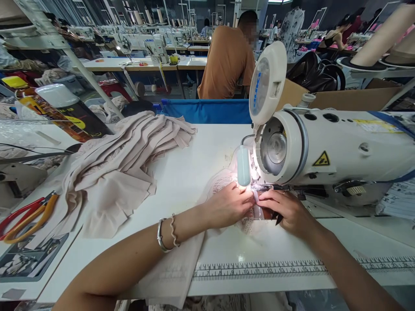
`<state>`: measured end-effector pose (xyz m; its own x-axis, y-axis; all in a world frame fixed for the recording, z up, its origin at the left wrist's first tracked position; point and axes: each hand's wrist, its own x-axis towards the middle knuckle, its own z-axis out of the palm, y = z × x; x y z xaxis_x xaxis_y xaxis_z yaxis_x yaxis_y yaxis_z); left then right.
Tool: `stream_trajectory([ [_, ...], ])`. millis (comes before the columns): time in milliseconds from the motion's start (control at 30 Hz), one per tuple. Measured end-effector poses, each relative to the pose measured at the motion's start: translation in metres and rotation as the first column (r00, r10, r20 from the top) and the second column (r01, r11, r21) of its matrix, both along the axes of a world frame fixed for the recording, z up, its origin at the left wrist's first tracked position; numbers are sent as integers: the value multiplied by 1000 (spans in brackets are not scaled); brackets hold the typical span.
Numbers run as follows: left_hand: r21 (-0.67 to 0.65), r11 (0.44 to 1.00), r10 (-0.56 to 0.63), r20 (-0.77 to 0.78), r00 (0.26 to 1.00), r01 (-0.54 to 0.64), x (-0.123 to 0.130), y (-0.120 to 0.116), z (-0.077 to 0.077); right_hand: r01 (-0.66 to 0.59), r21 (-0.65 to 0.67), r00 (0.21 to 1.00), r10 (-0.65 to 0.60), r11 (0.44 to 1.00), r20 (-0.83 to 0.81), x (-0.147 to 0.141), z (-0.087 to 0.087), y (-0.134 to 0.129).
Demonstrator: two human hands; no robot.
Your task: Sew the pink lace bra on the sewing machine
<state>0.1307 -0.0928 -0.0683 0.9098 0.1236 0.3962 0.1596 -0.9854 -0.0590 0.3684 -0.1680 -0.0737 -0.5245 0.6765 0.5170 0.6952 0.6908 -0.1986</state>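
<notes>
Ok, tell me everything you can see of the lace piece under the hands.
The lace piece is pale pinkish, sheer and patterned, with a scalloped edge showing below the hands. It lies flat on the white table at the sewing machine, brightly lit by its lamp. The left hand presses on it; the right hand pinches its edge near the needle, which is hidden.

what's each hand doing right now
Left hand: pressed flat on the lace piece by the needle.
Right hand: fingers pinching the lace at the presser foot.
</notes>
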Motion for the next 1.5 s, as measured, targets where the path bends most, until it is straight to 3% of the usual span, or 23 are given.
stream_trajectory([
  [133, 2, 1000, -8, -13, 1000, 8, 0, 1, 2, -56, 43, 998, 56, 997, 8, -5, 5, 0],
  [533, -11, 989, 145, -94, 985, -147, 0, 1, 4, 23, 92, 998, -29, 995, 59, -3, -1, 5],
  [733, 25, 999, 27, -62, 998, -25, -1, -1, 8, 28, 79, 996, -34, 996, 79, -5, 2, 1],
  [1067, 5, 988, 156, -71, 985, -156, 0, -4, 1, 26, 115, 995, -37, 993, 94, -3, 3, 2],
  [1133, 48, 990, 136, -52, 989, -133, 1, -5, 1, 37, 97, 994, -46, 995, 96, 0, -1, 3],
  [1200, 69, 997, 43, -49, 998, -39, 2, -7, 1, 50, 51, 994, -55, 997, 93, 1, -3, 2],
  [1300, 37, 998, -50, -57, 997, 52, 4, -9, -1, 46, 30, 996, -49, 998, 76, 0, -2, 2],
  [1500, -64, 998, 15, -75, 997, -20, 0, -6, -4, 19, 46, 1000, -18, 999, -14, -5, 7, -2],
])
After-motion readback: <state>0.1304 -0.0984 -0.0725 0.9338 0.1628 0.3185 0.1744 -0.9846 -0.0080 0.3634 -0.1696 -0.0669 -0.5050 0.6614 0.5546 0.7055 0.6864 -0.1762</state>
